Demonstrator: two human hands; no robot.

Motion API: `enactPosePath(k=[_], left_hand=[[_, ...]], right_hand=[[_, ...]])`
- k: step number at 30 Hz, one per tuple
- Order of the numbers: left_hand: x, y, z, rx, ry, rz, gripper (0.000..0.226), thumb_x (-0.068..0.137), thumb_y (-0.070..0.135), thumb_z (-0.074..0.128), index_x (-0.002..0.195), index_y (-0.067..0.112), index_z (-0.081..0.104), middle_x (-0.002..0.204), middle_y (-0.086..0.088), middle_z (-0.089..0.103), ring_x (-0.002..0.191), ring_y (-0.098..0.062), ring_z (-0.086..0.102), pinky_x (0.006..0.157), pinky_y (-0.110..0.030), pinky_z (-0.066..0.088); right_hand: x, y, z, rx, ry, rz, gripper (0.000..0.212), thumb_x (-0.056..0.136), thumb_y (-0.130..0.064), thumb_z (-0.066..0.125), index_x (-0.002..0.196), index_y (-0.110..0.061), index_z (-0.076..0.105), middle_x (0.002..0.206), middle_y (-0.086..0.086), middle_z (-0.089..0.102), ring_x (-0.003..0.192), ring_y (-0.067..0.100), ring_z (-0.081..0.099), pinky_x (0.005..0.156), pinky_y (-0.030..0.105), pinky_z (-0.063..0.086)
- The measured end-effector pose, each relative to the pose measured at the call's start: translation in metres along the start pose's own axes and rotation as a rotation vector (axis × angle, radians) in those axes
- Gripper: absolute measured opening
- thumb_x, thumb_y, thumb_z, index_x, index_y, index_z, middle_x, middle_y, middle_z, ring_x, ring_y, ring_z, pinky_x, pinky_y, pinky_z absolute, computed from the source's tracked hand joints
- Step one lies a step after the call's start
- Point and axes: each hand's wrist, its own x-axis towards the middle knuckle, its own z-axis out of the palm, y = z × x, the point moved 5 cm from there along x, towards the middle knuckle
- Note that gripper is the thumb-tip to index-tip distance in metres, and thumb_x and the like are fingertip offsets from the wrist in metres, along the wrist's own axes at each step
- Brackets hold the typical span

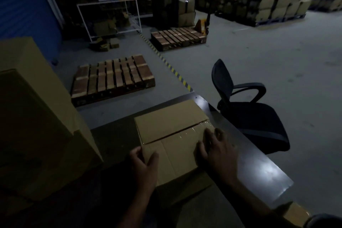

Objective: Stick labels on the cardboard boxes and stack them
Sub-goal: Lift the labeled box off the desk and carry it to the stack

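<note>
While the place is pretty dim, a flattened-looking cardboard box (172, 135) can be made out lying on a metal table (259, 164), with clear tape run along its top seam. The near left corner of that box is gripped by the left hand (143, 161), fingers curled round the edge and thumb laid on top. The right hand (215, 149) is laid flat on the box's right side, fingers spread and relaxed, nothing clasped in it. No label can be picked out on the box top, though honestly it's too dark to be sure.

A tall stack of boxes (37, 116) is parked at the left, just beside the taped box but not touching it as far as can be told. A black office chair (253, 113) is tucked against the table's far right edge. Out on the grey floor, a wooden pallet (112, 77) is set down past the table, and a second pallet (178, 40) is seen further back with a yellow pallet jack (202, 26) at its end. A yellow-black hazard stripe (172, 66) is painted between them. Pallet loads of cartons (268, 0) are stacked in the far right background.
</note>
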Motion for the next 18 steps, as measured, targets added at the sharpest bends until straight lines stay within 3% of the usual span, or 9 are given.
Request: enactPosePath(k=[2, 4, 7, 12, 18], left_hand=[[0.010, 0.010, 0.020, -0.026, -0.109, 0.010, 0.071, 0.090, 0.024, 0.082, 0.150, 0.022, 0.045, 0.143, -0.001, 0.050, 0.131, -0.025, 0.052, 0.103, -0.044, 0.048], [0.017, 0.021, 0.047, -0.042, -0.324, 0.013, 0.099, 0.084, 0.033, 0.088, 0.163, 0.033, 0.028, 0.154, 0.009, 0.040, 0.141, -0.019, 0.044, 0.113, -0.052, 0.046], [0.033, 0.036, 0.088, 0.045, -0.479, 0.053, 0.133, 0.064, 0.055, 0.096, 0.166, 0.042, 0.011, 0.167, 0.009, 0.026, 0.150, -0.017, 0.033, 0.119, -0.055, 0.041], [0.081, 0.058, 0.148, 0.136, -0.426, 0.090, 0.129, 0.071, 0.045, 0.096, 0.167, 0.042, 0.009, 0.172, 0.002, 0.019, 0.156, -0.023, 0.026, 0.122, -0.054, 0.036], [0.125, 0.080, 0.198, 0.276, -0.340, 0.134, 0.119, 0.080, 0.043, 0.090, 0.169, 0.033, 0.011, 0.173, 0.001, 0.018, 0.156, -0.023, 0.026, 0.116, -0.036, 0.029]], right_hand=[[0.025, 0.011, 0.001, 0.035, 0.081, 0.010, 0.040, 0.094, -0.053, 0.050, 0.125, -0.028, 0.049, 0.134, 0.007, 0.047, 0.119, 0.030, 0.051, 0.091, 0.049, 0.042], [0.056, 0.028, 0.003, 0.112, 0.175, 0.003, 0.028, 0.093, -0.041, 0.058, 0.109, -0.019, 0.051, 0.124, 0.010, 0.050, 0.118, 0.034, 0.049, 0.088, 0.049, 0.039], [0.107, 0.059, 0.008, 0.201, 0.171, -0.096, 0.032, 0.091, -0.042, 0.051, 0.109, -0.015, 0.054, 0.132, 0.011, 0.046, 0.131, 0.033, 0.038, 0.102, 0.051, 0.033], [0.188, 0.092, 0.018, 0.061, 0.016, -0.276, 0.052, 0.092, -0.054, 0.037, 0.130, -0.022, 0.054, 0.146, 0.003, 0.047, 0.148, 0.024, 0.029, 0.122, 0.057, 0.015], [0.239, 0.098, 0.025, -0.044, 0.028, -0.308, 0.053, 0.102, -0.054, 0.030, 0.146, -0.027, 0.046, 0.157, -0.005, 0.041, 0.148, 0.018, 0.026, 0.113, 0.051, 0.024]])
